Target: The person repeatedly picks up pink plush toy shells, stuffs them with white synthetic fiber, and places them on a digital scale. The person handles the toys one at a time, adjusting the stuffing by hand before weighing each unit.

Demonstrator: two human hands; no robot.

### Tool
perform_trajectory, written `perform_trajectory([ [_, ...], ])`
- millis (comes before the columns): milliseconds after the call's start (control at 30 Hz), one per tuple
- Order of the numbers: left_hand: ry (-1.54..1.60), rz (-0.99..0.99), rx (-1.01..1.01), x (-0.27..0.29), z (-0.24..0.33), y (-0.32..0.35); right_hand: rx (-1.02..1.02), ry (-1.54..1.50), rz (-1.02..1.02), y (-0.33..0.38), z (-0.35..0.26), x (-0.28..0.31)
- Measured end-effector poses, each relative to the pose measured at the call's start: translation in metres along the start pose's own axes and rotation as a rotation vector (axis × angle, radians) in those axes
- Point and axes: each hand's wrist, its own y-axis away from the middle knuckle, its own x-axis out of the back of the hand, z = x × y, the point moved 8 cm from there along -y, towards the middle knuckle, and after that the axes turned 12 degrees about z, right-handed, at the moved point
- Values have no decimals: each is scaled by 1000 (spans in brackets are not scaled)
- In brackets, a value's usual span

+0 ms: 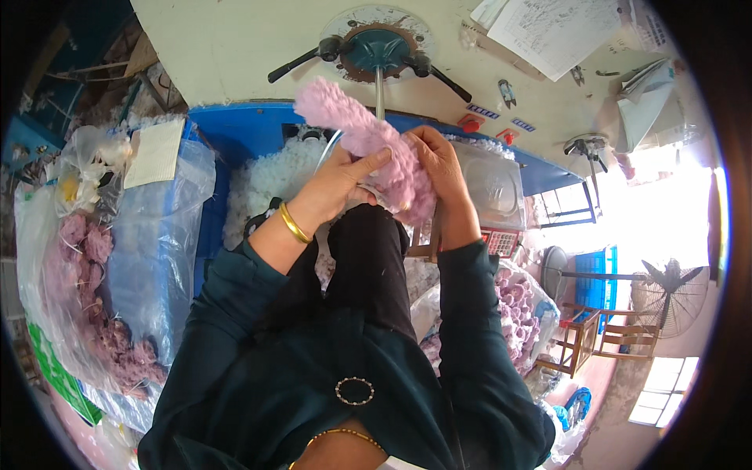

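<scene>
A fluffy pink plush piece (pixel 385 160) is held above my lap, its narrow end reaching up and to the left. My left hand (pixel 337 184), with a gold bangle on the wrist, grips its near left side, thumb pressed on the fur. At its right edge my right hand (pixel 442 164) pinches the plush with bent fingers. Just beyond it, a thin metal tube (pixel 380 92) comes out of a round green machine fitting (pixel 379 52) with black handles. The far end of the plush covers part of the blue edge behind. What lies under the fingers is hidden.
White fibre stuffing (pixel 266 184) fills the blue tray to the left. Farther left, a clear plastic bag (pixel 149 258) holds pink plush pieces (pixel 94 290). Another bag of pink pieces (pixel 517 313) stands at right, near a wooden chair (pixel 576 341) and a fan (pixel 668 298). Snips (pixel 507 93) and papers (pixel 552 31) lie on the panel.
</scene>
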Motion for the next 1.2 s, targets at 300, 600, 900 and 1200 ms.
perform_trajectory([
  [300,-85,111,-281,-10,-4,3,260,619,148,28,-53,-45],
  [600,-96,179,-326,19,-16,4,575,481,249,37,-52,-54],
  [900,-140,93,-273,-24,-2,17,317,204,151,24,-36,-27],
  [1200,-301,132,-306,27,-11,25,568,430,334,51,-40,-58],
])
